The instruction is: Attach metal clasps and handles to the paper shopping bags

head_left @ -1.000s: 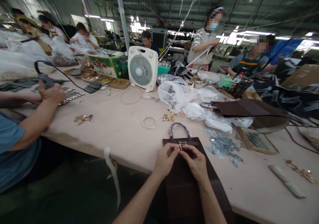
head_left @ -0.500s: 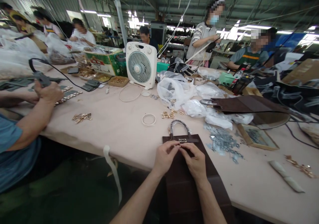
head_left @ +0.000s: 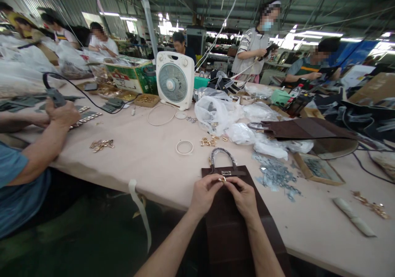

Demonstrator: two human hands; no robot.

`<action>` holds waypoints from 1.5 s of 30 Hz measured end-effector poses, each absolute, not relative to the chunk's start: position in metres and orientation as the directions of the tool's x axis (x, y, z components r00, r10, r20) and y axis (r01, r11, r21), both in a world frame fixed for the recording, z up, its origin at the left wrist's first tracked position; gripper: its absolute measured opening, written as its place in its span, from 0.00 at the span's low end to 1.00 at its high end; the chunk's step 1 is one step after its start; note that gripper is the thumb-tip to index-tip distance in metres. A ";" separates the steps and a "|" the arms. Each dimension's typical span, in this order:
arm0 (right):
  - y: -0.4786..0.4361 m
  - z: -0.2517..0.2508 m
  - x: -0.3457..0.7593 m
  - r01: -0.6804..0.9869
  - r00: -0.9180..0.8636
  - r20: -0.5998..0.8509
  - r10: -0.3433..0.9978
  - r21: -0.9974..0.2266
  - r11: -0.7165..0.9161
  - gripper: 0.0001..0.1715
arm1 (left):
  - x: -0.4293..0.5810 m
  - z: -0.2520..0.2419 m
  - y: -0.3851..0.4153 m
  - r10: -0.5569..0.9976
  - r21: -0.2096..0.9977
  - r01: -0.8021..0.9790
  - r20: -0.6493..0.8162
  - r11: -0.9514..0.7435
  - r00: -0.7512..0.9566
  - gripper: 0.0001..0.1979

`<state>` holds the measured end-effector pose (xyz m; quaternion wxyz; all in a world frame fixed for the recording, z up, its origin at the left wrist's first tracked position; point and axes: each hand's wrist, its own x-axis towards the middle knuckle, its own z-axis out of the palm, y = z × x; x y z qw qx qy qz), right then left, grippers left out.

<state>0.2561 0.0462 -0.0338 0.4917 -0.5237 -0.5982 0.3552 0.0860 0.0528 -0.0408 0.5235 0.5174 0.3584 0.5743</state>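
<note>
A dark brown leather bag (head_left: 230, 236) lies partly on the table edge and hangs over it towards me. Its plastic-wrapped handle (head_left: 222, 156) loops up at the far end. A gold clasp (head_left: 226, 173) sits on a brown strap across the bag's top. My left hand (head_left: 203, 195) and my right hand (head_left: 243, 197) rest on the leather just below the clasp. Their fingertips meet on a small gold fitting (head_left: 223, 179), which they pinch from both sides. Most of the fitting is hidden by my fingers.
A co-worker's hand (head_left: 63, 113) grips a corded tool at the left. Nearby on the pale table lie gold fittings (head_left: 101, 145), a grey metal-parts heap (head_left: 276, 175), plastic bags (head_left: 216, 114), another brown bag (head_left: 305, 129), and a white fan (head_left: 174, 79).
My hands stay on the small gold fitting, with little visible movement. The view has shifted slightly, and the co-workers at the far right and back have moved their arms.
</note>
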 end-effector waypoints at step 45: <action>0.044 -0.033 0.242 0.468 -0.068 0.467 0.882 -0.766 0.441 0.10 | 0.078 -0.048 0.069 0.977 0.864 -0.479 -0.062 0.155 0.204 0.27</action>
